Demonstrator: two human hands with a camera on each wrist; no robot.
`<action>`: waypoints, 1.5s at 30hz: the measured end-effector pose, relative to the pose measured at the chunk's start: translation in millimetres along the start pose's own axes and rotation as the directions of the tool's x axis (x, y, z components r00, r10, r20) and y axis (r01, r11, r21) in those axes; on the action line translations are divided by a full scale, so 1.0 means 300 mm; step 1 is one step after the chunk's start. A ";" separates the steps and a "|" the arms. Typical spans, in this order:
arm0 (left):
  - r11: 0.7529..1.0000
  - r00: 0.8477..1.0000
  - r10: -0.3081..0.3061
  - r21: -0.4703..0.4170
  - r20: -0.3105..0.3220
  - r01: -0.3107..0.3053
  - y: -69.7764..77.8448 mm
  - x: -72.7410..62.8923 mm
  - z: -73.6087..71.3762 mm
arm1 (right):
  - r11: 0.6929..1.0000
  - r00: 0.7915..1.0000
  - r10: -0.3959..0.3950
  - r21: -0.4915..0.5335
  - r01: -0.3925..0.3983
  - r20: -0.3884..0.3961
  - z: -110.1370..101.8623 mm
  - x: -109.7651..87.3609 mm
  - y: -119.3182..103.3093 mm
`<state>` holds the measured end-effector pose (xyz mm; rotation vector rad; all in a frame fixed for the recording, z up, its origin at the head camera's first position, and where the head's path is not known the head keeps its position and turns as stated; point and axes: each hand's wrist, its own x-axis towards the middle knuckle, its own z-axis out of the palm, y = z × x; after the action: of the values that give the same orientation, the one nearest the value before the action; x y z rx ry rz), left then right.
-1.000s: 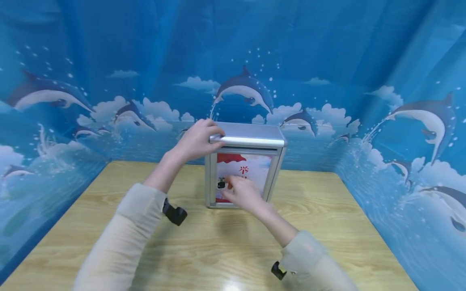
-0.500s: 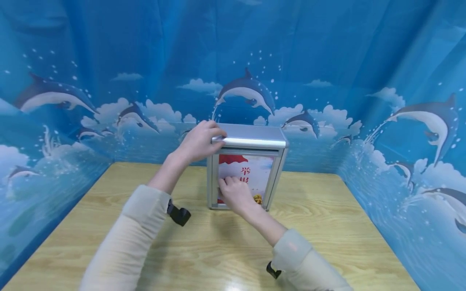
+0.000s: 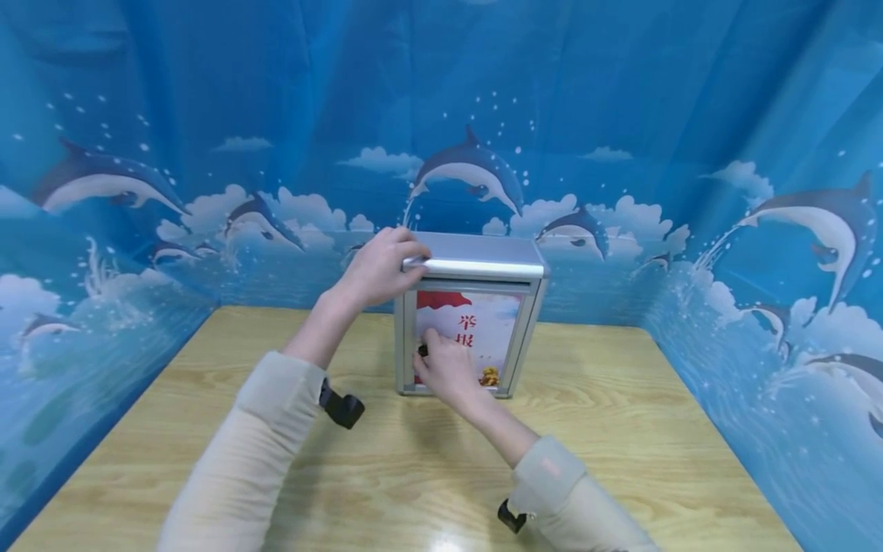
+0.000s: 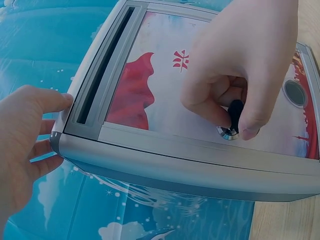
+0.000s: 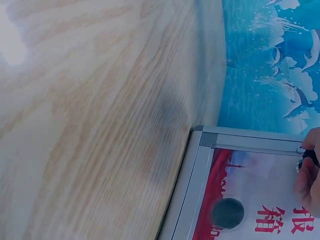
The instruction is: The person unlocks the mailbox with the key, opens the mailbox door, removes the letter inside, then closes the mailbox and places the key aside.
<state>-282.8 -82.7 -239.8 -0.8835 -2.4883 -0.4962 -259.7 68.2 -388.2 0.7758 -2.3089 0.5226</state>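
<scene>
A silver metal report box [image 3: 476,258] stands upright on the table, its front panel printed with red characters. My left hand [image 3: 382,266] grips the box's upper left corner, thumb by the front edge, as the left wrist view also shows. Low on the left of the panel, my right hand [image 3: 450,370] pinches the black head of a key [image 4: 235,111] between thumb and curled index finger. The key sits in a round chrome lock [image 4: 228,134] on the panel, partly hidden by the fingers. In the right wrist view only the fingertips [image 5: 303,182] show at the edge.
The box has a long dark slot [image 4: 105,67] below its top and a round dark window [image 4: 295,93] in its panel. Under it lies a wood-grain table [image 3: 414,475]. A blue dolphin-print curtain [image 3: 310,115] encloses the back and sides.
My right hand has moved slightly left onto the key and taken hold of it; its fingers have since shifted round the key head. The left hand stays on the box corner.
</scene>
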 end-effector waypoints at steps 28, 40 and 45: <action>1.000 1.000 -0.007 0.004 -0.015 0.007 0.002 0.004 0.002 | 0.926 0.972 -0.223 -0.327 0.189 -0.070 0.022 0.005 0.008; 0.998 0.998 0.020 0.056 0.060 -0.024 0.005 0.011 -0.019 | 0.982 0.998 -0.057 -0.182 0.055 -0.005 0.000 0.002 0.000; 0.998 0.998 0.023 0.061 0.065 -0.027 0.010 0.013 -0.022 | 0.982 0.998 -0.037 -0.186 0.044 0.041 -0.008 -0.001 0.002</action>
<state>-281.5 -81.8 -231.8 -0.9187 -2.5326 -0.3866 -258.7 70.1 -386.7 0.7448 -2.3316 0.2699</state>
